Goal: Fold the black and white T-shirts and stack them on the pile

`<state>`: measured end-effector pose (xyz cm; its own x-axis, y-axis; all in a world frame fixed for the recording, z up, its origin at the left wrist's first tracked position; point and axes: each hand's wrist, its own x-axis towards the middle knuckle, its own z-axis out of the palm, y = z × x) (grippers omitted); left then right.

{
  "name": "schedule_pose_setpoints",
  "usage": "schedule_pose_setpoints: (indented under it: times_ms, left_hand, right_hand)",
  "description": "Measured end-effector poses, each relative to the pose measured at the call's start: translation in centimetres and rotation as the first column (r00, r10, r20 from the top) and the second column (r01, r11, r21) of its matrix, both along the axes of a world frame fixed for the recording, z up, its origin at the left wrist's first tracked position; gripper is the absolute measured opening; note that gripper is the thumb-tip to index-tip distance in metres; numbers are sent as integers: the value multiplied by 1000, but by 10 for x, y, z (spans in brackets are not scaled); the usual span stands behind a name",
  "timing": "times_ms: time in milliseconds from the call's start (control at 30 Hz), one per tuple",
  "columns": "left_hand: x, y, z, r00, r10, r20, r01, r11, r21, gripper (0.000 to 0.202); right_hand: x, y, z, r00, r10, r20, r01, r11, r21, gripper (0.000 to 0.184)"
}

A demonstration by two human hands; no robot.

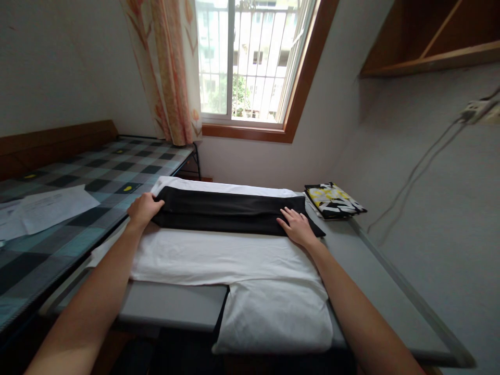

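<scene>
A black garment (230,211) lies folded into a long strip across a white cloth (219,255) on a grey table (367,265). My left hand (144,208) rests on the strip's left end, fingers curled over its edge. My right hand (297,225) lies flat, fingers spread, on the strip's right end. Part of the white cloth hangs over the table's near edge.
A folded yellow, black and white patterned cloth (334,200) lies at the table's far right. A bed with a checked cover (97,177) and papers (47,208) stands to the left. A window and curtain are behind; a cable runs along the right wall.
</scene>
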<state>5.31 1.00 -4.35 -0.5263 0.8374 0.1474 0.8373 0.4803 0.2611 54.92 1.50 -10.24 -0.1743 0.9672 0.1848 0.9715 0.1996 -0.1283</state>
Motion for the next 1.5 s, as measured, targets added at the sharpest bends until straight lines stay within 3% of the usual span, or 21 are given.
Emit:
schedule_pose_setpoints:
  times_ms: [133,233,333,467,567,667,767,867,967,1133,1400,1500]
  left_hand:
    - [33,-4,14,994,-55,-94,69,986,153,37]
    - [74,1,25,958,-195,-209,239,948,211,30]
    - [127,8,28,888,-382,-254,429,888,166,27]
    - [195,0,11,728,-670,-147,673,739,-36,37]
    - [220,-15,-9,601,-780,-178,788,615,-37,38]
    - [214,-24,-23,528,-814,-244,844,534,43,35]
    - [192,-20,-27,502,-822,-269,864,490,114,42]
    - [169,-7,-23,577,-786,-222,817,556,156,55]
    - [152,1,-18,619,-766,-177,784,616,78,62]
    - [149,-3,-18,526,-835,-163,824,547,-147,70]
    - [158,-11,-16,504,-852,-141,814,523,-253,85]
    - [160,-13,-15,507,-841,-189,815,539,-214,80]
  right_hand:
    - [-4,-1,3,1000,-16,10,16,1000,-2,55]
    - [-6,-1,5,1000,-26,15,26,1000,-5,55]
    - [-6,-1,5,1000,-22,13,22,1000,-9,54]
    - [-5,-2,5,1000,-12,10,12,1000,-2,53]
    - [-3,-3,4,1000,-1,6,1,1000,5,53]
    - [-3,-3,3,1000,6,4,-6,1000,16,52]
    - [-3,-3,2,1000,10,0,-10,1000,28,52]
    - [-4,-3,2,1000,16,2,-16,997,70,52]
    - [-5,-2,1,999,49,6,-50,987,155,50]
    - [-4,-1,-1,993,119,-17,-112,964,241,45]
    - [-4,0,-2,971,218,-98,-180,936,301,38]
    - [-5,0,-2,969,218,-119,-177,943,281,39]
